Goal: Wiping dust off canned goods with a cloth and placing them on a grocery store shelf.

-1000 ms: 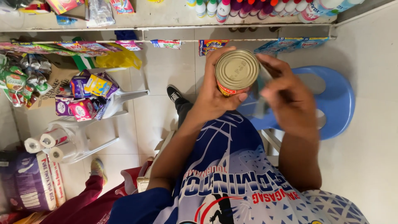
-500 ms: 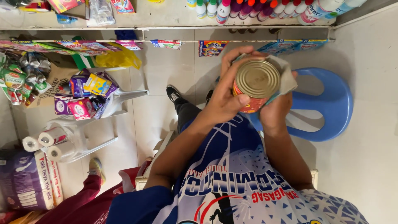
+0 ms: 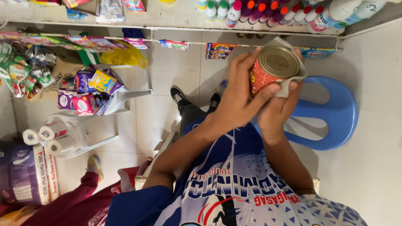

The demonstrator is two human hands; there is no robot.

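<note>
Fingers [image 3: 240, 75] of L hand [image 3: 240, 98] are wrapped round red tin can [image 3: 272, 69]; grey cloth [image 3: 293, 81] is pressed to can by R hand [image 3: 278, 111], above blue stool [image 3: 335, 113].

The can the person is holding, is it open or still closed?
Closed. The can has its flat gold lid whole, with no cut or hole showing. The left hand grips its red side, and the right hand presses a cloth around it.

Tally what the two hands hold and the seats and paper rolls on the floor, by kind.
Can, red label, held by left hand and right hand: 1
Grey cloth around the can: 1
Blue plastic stool: 1
White plastic chair: 1
Paper rolls: 3
Total: 7
</note>
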